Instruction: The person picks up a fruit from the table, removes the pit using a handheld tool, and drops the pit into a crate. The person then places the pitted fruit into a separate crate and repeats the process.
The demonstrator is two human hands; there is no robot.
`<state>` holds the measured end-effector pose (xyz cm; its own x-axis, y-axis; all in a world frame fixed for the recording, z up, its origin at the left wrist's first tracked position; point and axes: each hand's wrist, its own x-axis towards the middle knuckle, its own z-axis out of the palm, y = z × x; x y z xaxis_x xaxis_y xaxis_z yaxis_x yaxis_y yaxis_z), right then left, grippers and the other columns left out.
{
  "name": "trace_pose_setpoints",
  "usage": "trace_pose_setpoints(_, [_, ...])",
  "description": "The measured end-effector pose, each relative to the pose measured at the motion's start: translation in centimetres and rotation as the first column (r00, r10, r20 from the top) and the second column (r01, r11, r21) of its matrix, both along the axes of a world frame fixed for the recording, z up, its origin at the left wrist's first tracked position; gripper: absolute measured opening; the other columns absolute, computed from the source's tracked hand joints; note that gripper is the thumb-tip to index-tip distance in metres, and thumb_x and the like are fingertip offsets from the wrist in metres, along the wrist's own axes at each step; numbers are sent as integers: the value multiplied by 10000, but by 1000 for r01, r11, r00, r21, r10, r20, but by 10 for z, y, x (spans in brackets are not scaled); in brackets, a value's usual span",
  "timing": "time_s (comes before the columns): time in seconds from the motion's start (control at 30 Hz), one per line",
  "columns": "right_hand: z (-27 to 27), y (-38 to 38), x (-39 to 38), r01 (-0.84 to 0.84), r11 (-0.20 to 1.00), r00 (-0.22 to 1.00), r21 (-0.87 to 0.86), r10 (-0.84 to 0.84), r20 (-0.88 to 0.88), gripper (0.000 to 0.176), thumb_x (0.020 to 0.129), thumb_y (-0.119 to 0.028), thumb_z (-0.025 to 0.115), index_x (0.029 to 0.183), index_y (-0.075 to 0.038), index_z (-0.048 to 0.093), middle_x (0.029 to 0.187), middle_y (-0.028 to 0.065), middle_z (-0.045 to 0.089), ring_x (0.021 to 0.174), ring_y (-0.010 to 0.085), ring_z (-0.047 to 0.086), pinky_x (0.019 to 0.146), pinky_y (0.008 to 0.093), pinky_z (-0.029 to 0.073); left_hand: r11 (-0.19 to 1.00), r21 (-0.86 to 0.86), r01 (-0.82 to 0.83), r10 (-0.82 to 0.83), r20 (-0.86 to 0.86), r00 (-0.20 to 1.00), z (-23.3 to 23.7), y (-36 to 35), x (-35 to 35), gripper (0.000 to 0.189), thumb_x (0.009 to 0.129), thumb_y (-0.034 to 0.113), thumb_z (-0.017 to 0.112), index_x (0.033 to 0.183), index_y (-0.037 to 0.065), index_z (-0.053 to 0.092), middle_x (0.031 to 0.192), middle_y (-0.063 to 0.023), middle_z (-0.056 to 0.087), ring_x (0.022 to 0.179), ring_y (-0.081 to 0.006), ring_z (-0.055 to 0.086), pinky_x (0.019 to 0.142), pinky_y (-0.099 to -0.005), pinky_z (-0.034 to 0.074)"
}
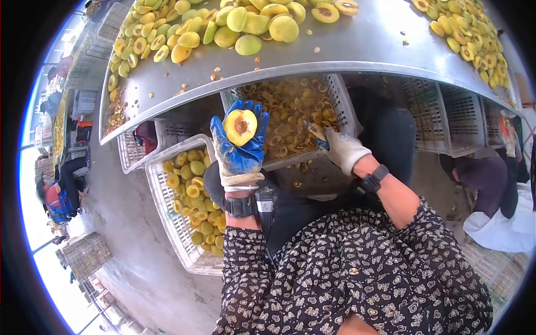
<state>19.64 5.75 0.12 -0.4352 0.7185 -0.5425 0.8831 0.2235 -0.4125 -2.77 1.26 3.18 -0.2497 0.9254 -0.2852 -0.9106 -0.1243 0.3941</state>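
Observation:
On the palm of my left hand, in a blue-coated glove, lies a halved yellow fruit, cut face up with a brown hollow in its middle. My right hand, in a whitish glove, is closed around a small tool, which points up and left; its exact shape is hard to make out. Below and behind both hands is a white crate with many fruit pieces. Another white crate of halved fruit stands beside my left forearm.
A metal table arches across in front, carrying heaps of green-yellow fruit halves. More crates stand under it at the right. A person sits at the far right, another person at the far left.

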Motion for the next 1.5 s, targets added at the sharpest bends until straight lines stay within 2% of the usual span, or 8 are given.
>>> trace_pose_setpoints(0.1, [-51, -7, 12, -255, 967, 961, -8, 254, 105, 276, 851, -187, 529, 1021, 30, 526, 871, 243, 623, 864, 387, 598, 769, 438, 462, 1000, 4, 2, -2, 8, 1000, 2, 3, 2, 502, 938, 403, 415, 1189, -24, 499, 1178, -179, 550, 1131, -326, 503, 1016, -465, 375])
trace_pose_setpoints(0.3, [73, -3, -33, 161, 978, 882, -135, -204, -424, 258, 844, -196, 582, 916, 14, 450, 760, 213, 609, 733, 375, 617, 604, 398, 466, 1000, -12, 3, -3, -61, 998, 0, 0, 11, 434, 957, 349, 389, 1186, -7, 483, 1138, -160, 566, 1084, -290, 538, 989, -445, 405])
trace_pose_setpoints(0.4, [64, -13, -51, 29, 996, 873, 83, 15, -488, 229, 844, -177, 549, 927, 14, 451, 756, 224, 600, 742, 394, 603, 632, 436, 464, 1000, 3, 23, -2, -971, 240, -3, -5, 16, 293, 925, 106, 463, 1192, -13, 455, 1173, -134, 548, 1072, -241, 547, 933, -331, 452])
trace_pose_setpoints(0.5, [63, -20, -60, -20, 995, 910, 97, 59, -411, 208, 845, -173, 513, 937, 10, 476, 784, 223, 618, 760, 388, 610, 660, 453, 462, 999, 49, 23, 12, -601, 799, -17, -5, 14, 288, 926, 96, 454, 1194, -10, 453, 1169, -133, 549, 1067, -246, 550, 918, -343, 459])
trace_pose_setpoints(0.57, [63, -22, -62, -38, 995, 926, 92, 69, -371, 192, 847, -155, 500, 952, 5, 476, 791, 217, 622, 755, 382, 614, 659, 452, 468, 999, 41, 16, 26, -839, 543, -18, -7, 15, 282, 939, 123, 431, 1187, -6, 461, 1151, -135, 556, 1064, -251, 552, 918, -349, 457])
trace_pose_setpoints(0.63, [67, -22, -63, -42, 992, 931, 122, 83, -354, 186, 845, -142, 496, 957, 4, 476, 783, 206, 624, 745, 368, 619, 647, 442, 473, 999, -26, -25, 14, -359, 933, -17, -4, 14, 292, 946, 173, 422, 1175, -1, 472, 1138, -133, 561, 1059, -259, 556, 919, -354, 454])
trace_pose_setpoints(1.13, [48, -43, -72, -119, 933, 924, 339, 229, -305, 154, 822, -60, 477, 938, 40, 464, 679, 163, 606, 654, 302, 636, 548, 366, 494, 928, -336, -162, 1, -431, 902, -25, 1, 15, 388, 913, 419, 492, 935, 39, 565, 834, -101, 608, 734, -240, 607, 650, -357, 526])
trace_pose_setpoints(1.5, [79, -19, -48, 32, 682, 849, -731, -404, -340, 133, 827, -110, 575, 872, 6, 529, 627, 62, 554, 509, 160, 547, 451, 302, 452, 902, -412, 128, -307, -406, 861, -14, 5, 18, 311, 863, 301, 619, 854, -10, 615, 733, -123, 634, 593, -223, 618, 546, -330, 537])
